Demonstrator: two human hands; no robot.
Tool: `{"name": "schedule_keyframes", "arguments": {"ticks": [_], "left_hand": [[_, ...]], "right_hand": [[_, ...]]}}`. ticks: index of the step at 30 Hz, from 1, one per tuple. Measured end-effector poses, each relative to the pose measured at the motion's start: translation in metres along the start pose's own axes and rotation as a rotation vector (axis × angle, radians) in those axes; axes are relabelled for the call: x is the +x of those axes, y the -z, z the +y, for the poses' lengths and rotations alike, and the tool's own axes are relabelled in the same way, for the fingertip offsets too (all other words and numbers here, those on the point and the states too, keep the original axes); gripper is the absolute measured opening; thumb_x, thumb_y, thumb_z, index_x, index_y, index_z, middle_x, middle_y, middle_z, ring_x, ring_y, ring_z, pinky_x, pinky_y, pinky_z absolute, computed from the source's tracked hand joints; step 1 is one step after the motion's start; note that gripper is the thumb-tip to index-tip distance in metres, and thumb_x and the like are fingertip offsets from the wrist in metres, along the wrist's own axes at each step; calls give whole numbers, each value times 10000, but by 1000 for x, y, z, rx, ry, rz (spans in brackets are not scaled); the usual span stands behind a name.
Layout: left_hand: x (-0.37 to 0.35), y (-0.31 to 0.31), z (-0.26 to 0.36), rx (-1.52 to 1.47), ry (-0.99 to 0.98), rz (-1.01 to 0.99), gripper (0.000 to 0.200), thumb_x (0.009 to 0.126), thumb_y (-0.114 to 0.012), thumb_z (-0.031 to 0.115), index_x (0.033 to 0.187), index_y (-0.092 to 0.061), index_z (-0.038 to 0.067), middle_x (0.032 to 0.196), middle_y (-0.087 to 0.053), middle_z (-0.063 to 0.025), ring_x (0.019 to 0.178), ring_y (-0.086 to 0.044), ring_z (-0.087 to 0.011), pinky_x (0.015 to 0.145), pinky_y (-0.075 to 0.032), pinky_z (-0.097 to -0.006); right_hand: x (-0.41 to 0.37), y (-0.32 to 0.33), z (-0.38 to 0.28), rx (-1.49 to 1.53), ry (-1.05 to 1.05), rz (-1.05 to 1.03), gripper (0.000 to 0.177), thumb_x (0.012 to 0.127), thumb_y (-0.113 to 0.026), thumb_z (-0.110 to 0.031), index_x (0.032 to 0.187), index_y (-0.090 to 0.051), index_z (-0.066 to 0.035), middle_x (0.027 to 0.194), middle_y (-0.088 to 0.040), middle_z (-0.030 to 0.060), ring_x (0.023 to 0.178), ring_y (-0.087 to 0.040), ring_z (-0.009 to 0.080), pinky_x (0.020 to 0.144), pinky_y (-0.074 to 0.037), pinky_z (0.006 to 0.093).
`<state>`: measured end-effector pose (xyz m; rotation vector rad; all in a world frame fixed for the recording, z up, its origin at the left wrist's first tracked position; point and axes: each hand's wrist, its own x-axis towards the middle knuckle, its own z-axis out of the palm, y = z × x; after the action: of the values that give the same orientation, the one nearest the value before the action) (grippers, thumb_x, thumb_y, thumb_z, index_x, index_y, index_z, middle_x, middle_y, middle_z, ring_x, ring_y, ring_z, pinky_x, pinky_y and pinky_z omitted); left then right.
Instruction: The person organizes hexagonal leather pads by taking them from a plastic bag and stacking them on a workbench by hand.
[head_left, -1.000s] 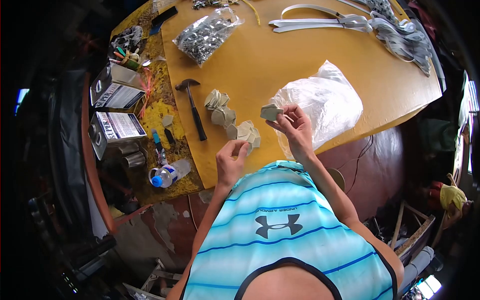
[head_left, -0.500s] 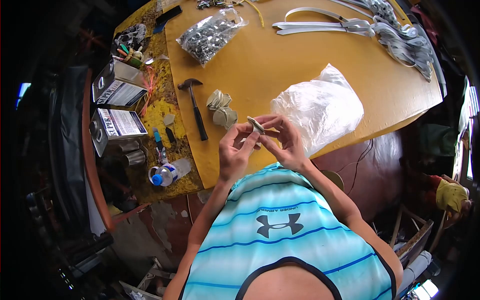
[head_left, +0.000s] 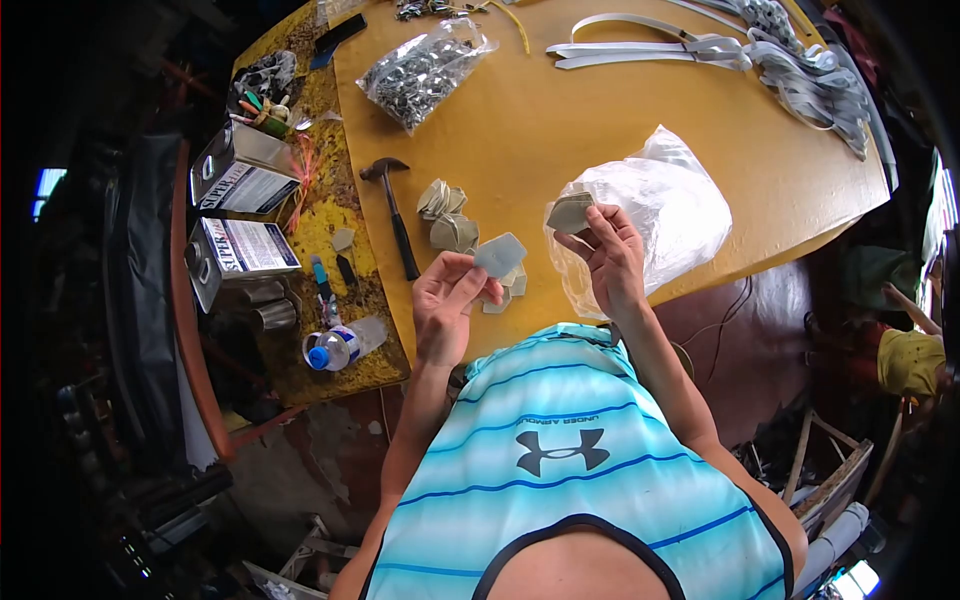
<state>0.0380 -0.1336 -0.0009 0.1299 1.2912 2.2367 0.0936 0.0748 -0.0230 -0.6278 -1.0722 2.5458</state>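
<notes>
Between the thumb and fingers of my left hand (head_left: 442, 308) is a flat, pale grey-blue cut piece (head_left: 500, 256) with angled edges. My right hand (head_left: 612, 255), raised further right, pinches a small stack of beige-olive cut pieces (head_left: 572, 213) by its edge. Below the grey-blue piece, several loose beige pieces (head_left: 508, 293) lie on the table, partly hidden by it. Two bundles of similar pieces (head_left: 452, 232) sit just beyond my left hand. A crumpled clear plastic bag (head_left: 665, 210) lies behind and beside my right hand.
A hammer (head_left: 398, 225) rests left of the bundles on the yellow table (head_left: 600, 110). Further back are a bag of metal parts (head_left: 425, 75) and grey straps (head_left: 650, 50). Metal cans (head_left: 240, 250) and a plastic bottle (head_left: 340, 345) stand left. Another person (head_left: 910, 360) is far right.
My hands have moved apart from being together over one item. The left now holds a single grey-blue piece, the right a stack. Loose pieces now show on the table between them.
</notes>
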Motion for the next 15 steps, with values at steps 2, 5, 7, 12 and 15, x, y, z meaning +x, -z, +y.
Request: {"name": "schedule_keyframes", "arguments": {"ticks": [2, 5, 7, 12, 15], "left_hand": [[1, -1, 1, 75, -61, 68, 74, 938, -598, 46, 977, -584, -15, 844, -670, -116, 723, -632, -162, 683, -518, -292], [-2, -5, 3, 410, -251, 204, 91, 893, -615, -30, 971, -576, -5, 895, -655, -122, 756, -629, -198, 680, -510, -314], [0, -5, 0, 776, -541, 210, 135, 862, -635, -53, 969, -577, 4, 906, -646, -119, 770, -628, -208, 686, -506, -312], [1, 36, -55, 1624, -565, -10, 270, 747, -725, -47, 969, -604, 50, 985, -622, -107, 893, -628, -288, 754, -512, -356], [-15, 37, -70, 1475, -485, 36, 283, 750, -757, 8, 996, -624, 50, 1006, -619, -110, 919, -620, -284, 793, -505, -372]], "right_hand": [[0, 3, 2, 25, -6, -6, 135, 973, -585, -176, 1022, -537, -60, 976, -652, 80, 904, -677, 187, 846, -583, 377], [-2, 5, 6, 46, -63, -11, 141, 965, -599, -181, 1020, -536, -67, 965, -648, 74, 908, -675, 183, 832, -588, 384], [-5, 2, 6, 38, -101, -17, 161, 950, -625, -182, 1021, -537, -67, 976, -639, 76, 900, -670, 179, 824, -592, 386], [-5, 0, 16, 31, -105, -7, 180, 930, -654, -155, 1023, -538, -53, 1009, -620, 89, 881, -660, 172, 849, -586, 370], [-6, -2, 19, 56, -129, -26, 168, 929, -653, -142, 1009, -539, -46, 1012, -615, 90, 902, -656, 171, 862, -580, 366]]}}
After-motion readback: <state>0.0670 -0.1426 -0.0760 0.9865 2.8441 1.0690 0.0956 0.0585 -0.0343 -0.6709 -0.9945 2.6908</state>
